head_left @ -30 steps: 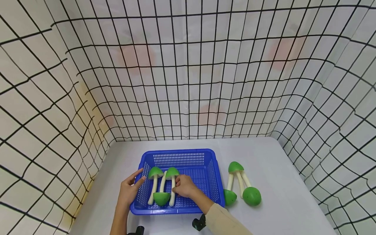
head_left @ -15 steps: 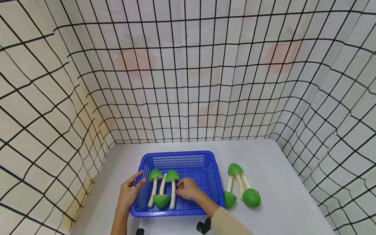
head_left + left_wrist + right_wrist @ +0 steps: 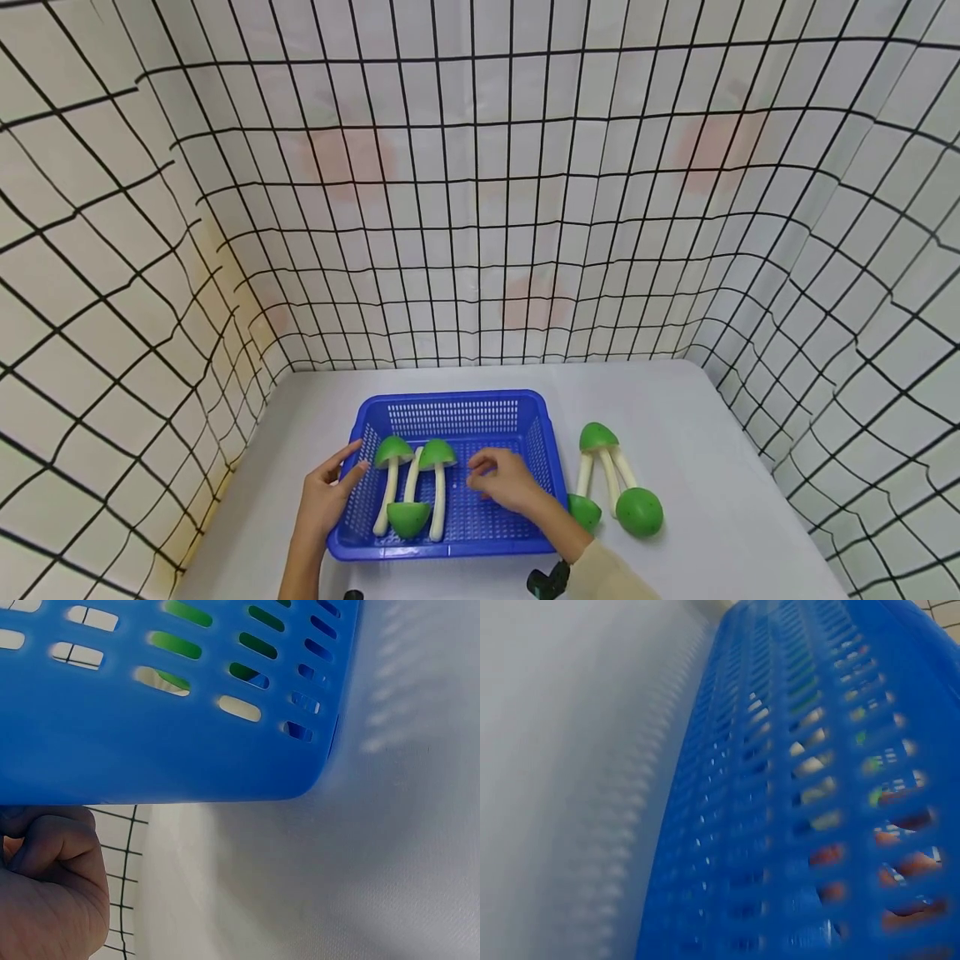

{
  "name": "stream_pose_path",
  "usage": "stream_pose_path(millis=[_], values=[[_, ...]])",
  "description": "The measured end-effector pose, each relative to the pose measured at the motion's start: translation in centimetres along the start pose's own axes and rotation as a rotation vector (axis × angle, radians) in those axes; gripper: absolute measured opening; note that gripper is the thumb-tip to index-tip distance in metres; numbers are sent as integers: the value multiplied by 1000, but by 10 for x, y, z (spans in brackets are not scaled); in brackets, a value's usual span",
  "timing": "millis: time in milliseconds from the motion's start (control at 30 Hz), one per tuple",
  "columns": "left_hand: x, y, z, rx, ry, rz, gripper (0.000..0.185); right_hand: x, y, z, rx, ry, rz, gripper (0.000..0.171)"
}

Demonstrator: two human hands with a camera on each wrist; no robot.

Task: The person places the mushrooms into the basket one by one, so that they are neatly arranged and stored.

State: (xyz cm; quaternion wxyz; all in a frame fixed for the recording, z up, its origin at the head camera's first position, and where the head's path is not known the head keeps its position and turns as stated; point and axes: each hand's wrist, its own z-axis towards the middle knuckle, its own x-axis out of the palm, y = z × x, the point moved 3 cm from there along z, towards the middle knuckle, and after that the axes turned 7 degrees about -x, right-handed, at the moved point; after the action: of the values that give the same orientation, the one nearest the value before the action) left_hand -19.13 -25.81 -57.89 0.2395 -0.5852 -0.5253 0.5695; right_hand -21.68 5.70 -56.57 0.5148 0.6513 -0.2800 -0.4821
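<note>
Nothing is gripped by the right hand: its fingers are loosely curled and held over the floor of the blue basket, just to the right of the three green-capped toy mushrooms lying inside, and apart from them. The forearm is brought in from the lower right, across the basket's near right corner, with a beige sleeve seen at the frame's edge. The left hand is laid against the basket's left wall, thumb and forefinger spread towards the rim; in the left wrist view the remaining fingers are seen curled beneath the basket's edge, though whether the rim is actually pinched cannot be told from these views. The three mushrooms in the basket are laid side by side, two caps pointing away from the person and the middle one reversed. Three more mushrooms are left on the white table, just right of the basket. In the right wrist view the basket's slotted wall is shown blurred.
</note>
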Motion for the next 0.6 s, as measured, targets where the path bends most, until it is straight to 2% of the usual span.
stream_pose_path(millis=[200, 333, 467, 600], values=[[-1, -2, 1, -14, -9, -22, 49, -14, 2, -4, -47, -21, 32, 29], [-1, -3, 2, -19, -14, -19, 48, -24, 4, -5, -66, -54, 6, 25], [-1, -2, 3, -23, -15, -12, 48, -34, 8, -9, -80, -75, -40, 26], [0, -3, 3, -19, -17, -14, 48, -45, 17, -16, -101, -101, -16, 31]])
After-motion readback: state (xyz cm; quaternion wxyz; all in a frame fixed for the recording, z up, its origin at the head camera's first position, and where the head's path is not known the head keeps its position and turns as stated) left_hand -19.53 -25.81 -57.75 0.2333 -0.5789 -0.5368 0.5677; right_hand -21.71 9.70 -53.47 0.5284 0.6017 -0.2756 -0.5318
